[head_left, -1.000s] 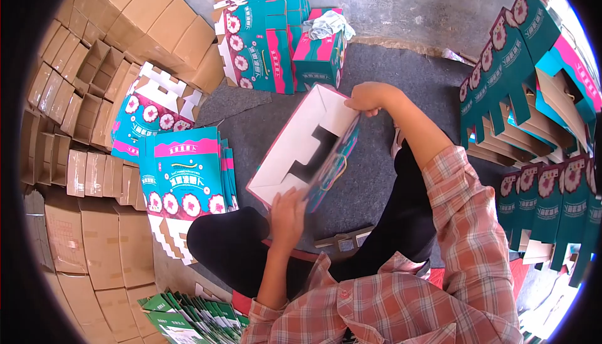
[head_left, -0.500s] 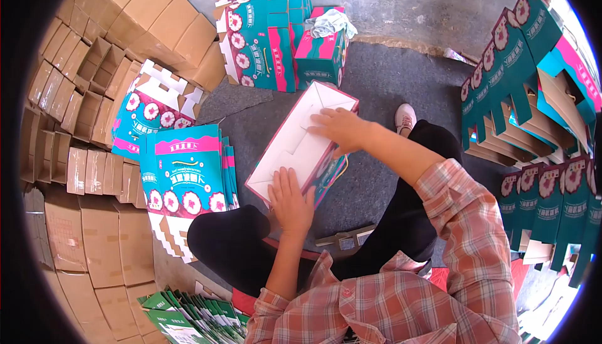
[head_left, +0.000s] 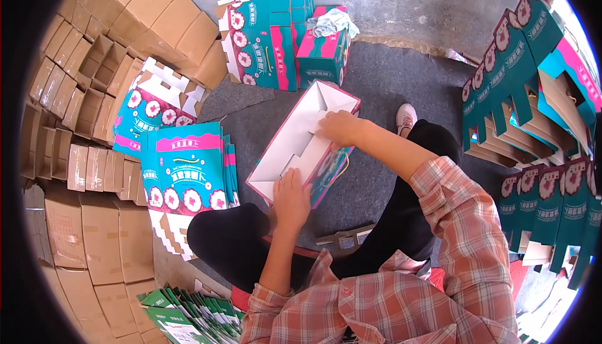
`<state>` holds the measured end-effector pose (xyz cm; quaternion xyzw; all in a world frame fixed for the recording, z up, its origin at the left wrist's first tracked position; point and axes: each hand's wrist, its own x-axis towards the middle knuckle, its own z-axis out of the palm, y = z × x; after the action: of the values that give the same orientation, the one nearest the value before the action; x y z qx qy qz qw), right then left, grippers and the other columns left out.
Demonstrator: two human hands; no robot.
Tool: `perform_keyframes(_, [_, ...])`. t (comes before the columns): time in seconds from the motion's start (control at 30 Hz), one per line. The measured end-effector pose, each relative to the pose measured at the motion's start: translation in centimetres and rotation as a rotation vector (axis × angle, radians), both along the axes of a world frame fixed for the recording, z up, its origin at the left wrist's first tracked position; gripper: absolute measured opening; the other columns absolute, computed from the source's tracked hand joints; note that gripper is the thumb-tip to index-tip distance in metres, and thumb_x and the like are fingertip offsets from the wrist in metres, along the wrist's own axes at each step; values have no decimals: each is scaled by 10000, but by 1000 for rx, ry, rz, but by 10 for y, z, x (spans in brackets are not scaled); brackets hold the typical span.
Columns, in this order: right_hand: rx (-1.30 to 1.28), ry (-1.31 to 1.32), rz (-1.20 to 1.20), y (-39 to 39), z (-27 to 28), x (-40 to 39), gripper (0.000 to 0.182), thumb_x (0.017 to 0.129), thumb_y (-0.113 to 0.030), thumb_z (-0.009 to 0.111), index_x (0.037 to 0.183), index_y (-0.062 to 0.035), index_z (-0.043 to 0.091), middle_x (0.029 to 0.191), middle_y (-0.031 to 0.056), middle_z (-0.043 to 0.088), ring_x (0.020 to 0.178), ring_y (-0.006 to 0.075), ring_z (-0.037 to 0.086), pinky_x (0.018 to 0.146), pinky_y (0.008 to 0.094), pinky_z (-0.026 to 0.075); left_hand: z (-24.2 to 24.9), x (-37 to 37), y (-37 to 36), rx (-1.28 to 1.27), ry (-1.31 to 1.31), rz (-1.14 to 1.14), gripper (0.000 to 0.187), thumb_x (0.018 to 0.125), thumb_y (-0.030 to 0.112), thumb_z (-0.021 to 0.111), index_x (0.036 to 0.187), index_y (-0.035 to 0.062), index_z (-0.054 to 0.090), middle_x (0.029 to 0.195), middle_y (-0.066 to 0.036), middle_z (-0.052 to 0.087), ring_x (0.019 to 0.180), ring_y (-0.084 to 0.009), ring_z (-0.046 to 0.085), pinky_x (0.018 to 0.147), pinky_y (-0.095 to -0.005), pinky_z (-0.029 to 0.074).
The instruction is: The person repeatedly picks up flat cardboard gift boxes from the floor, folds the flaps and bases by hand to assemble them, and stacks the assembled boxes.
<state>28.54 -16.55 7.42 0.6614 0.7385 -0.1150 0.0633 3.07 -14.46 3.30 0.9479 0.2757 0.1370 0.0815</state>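
Note:
A gift box (head_left: 276,149) in teal and pink print stands between the legs, its white inner flaps facing up. A gap shows between the flaps, along a notched edge. My right hand (head_left: 340,129) is closed on the near flap towards the box's far right end, fingers curled over its edge. At the nearer left end, my left hand (head_left: 291,198) is closed on the same side's flap, its fingertips bent over the edge. A cord handle (head_left: 342,167) hangs on the box's right side.
Flat printed cartons (head_left: 188,168) lean at the left, with more (head_left: 260,43) behind. Beside those stands a made-up box (head_left: 320,58) with a cloth (head_left: 332,23) on it. Brown cartons (head_left: 100,237) are piled along the left. Standing cartons (head_left: 501,93) line the right.
The white flaps, nearly flat before, are now parted with the inside showing. My right hand has gone from flat to curled on the flap edge; my left fingers have bent over it.

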Motion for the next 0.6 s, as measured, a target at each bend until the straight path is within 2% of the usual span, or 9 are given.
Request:
perform_keyframes(0.13, [13, 10, -17, -1, -2, 0, 512, 660, -355, 782, 1115, -162, 648, 1124, 57, 606, 1097, 277, 537, 889, 404, 468, 0, 0, 0, -52, -15, 3, 498, 854, 229, 602, 1254, -36, 468, 1285, -215, 497, 1209, -356, 448, 1063, -465, 284])
perform_keyframes(0.4, [30, 12, 60, 0, -10, 7, 491, 677, -404, 757, 1079, -143, 654, 1066, 85, 640, 1049, 307, 576, 840, 431, 494, -3, 1, -3, 6, -28, -8, 482, 837, 206, 616, 1231, -38, 480, 1227, -219, 517, 1129, -373, 480, 982, -455, 360])
perform_keyframes(0.53, [41, 64, 54, -12, 10, 10, 485, 707, -377, 732, 1112, -133, 623, 1121, 88, 594, 1083, 298, 544, 872, 416, 469, 4, -1, -5, -36, -16, 21, 512, 831, 213, 622, 1247, -39, 465, 1263, -232, 488, 1166, -388, 454, 1004, -458, 343])
perform_keyframes(0.6, [128, 353, -134, -19, 22, 16, 458, 764, -427, 671, 1084, -101, 632, 1090, 119, 607, 1051, 313, 563, 878, 405, 460, 11, -10, -3, -17, -284, 11, 553, 836, 222, 608, 1281, -55, 431, 1287, -247, 465, 1183, -409, 441, 1022, -467, 324])
